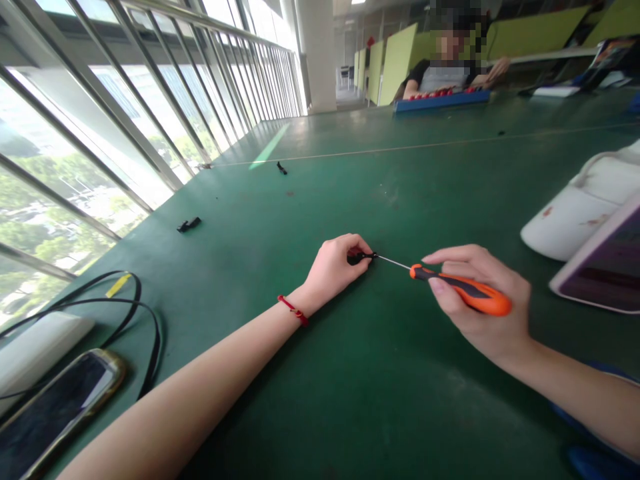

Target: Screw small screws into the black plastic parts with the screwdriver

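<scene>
My left hand [340, 270], with a red cord bracelet [293, 310] at its wrist, pinches a small black part [356, 258] just over the green tabletop [280, 400]. Most of that part is hidden by my fingers, so its kind does not show. In my right hand [480, 300] lies an orange and black screwdriver [470, 293], gripped by its handle. Its thin metal shaft points left, and the tip meets the end of the black part.
Two more small black parts [189, 225] [282, 168] lie at the far left. A phone [60, 407], a white box [50, 340] and a looped black cable [155, 327] are at near left. White containers [565, 220] stand right. Across the table, a person sits behind a blue tray [443, 101].
</scene>
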`<state>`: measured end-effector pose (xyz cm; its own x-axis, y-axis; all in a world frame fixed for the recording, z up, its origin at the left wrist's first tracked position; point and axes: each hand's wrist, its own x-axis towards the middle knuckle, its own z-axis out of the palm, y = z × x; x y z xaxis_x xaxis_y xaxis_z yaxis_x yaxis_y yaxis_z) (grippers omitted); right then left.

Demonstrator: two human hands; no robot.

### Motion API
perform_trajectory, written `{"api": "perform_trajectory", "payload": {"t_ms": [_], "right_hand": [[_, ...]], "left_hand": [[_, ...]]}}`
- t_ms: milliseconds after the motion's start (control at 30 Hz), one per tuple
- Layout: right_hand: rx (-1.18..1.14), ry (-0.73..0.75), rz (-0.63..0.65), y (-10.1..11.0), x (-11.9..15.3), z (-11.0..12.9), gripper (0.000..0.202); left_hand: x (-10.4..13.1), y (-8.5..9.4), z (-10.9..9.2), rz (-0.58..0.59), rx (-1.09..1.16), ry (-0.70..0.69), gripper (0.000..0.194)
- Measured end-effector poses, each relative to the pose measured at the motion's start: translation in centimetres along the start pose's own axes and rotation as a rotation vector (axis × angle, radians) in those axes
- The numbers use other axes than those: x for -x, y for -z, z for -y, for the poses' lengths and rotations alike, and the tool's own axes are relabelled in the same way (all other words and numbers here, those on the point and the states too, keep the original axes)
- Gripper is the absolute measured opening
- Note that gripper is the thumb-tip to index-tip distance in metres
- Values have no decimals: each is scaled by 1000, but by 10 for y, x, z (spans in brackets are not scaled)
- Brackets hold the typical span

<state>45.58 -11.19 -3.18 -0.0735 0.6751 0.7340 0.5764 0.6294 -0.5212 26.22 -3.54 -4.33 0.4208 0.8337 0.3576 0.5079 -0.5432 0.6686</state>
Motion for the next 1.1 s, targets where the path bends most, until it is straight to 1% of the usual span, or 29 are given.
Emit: {"api": "perform_trajectory", "payload": {"t_ms": [33,67,133,167,200,233,300,333,367,400,467,533,600,633,667,733,800,867,900,967,1033,1100], "right_hand": [[18,7,-6,0,1,1,23],[6,18,-34,0,1,1,26],[-71,41,-99,-2,1,0,41],[-102,40,-113,-2,1,0,47],[-113,26,-97,-3,1,-1,49],[-98,2,-57,-3,1,-1,45],[-23,-49,37,-2,1,-2,23],[8,-67,60,-2,1,-1,12],[21,-78,63,-1,1,-1,5],[19,-88,49,-1,1,-1,3],[-4,-117,26,-1,2,-1,4],[-18,-160,31,-2,2,-3,6],[-12,-194,23,-3,2,-4,9],[-6,-201,9,-4,2,-5,12],[1,-199,-9,-5,2,-5,15],[5,-181,-34,-5,1,-5,20],[17,-162,-38,-4,0,-5,21],[44,-141,-34,-3,-1,-3,21],[54,-128,-33,-3,-1,-2,20],[50,-104,-39,-2,-1,-1,20],[20,-96,-64,-2,-1,0,19],[-10,-92,-92,-1,0,2,18]], "left_hand": [[0,0,0,0,1,2,10],[0,0,-1,1,2,3,10],[0,1,-1,1,-1,4,9],[0,1,-2,-2,-8,8,9],[1,1,-2,-6,-20,16,9],[1,1,-2,-10,-39,28,9],[2,1,-2,-25,-94,58,9],[2,0,-2,-39,-128,73,9],[2,0,-2,-57,-167,85,9],[2,0,-2,-75,-213,95,11],[3,-1,-4,-102,-312,112,17],[4,-2,-7,-102,-368,120,28],[6,-3,-11,-64,-333,105,39],[6,-3,-13,-36,-288,87,41],[7,-2,-14,-7,-243,63,40],[7,-2,-15,9,-198,9,29],[7,-1,-14,-39,-245,-42,21],[5,0,-11,-82,-318,-77,21],[5,0,-10,-78,-336,-84,24],[4,0,-7,-30,-330,-79,25],[3,0,-6,14,-313,-58,18],[3,1,-6,18,-315,-31,13]]}}
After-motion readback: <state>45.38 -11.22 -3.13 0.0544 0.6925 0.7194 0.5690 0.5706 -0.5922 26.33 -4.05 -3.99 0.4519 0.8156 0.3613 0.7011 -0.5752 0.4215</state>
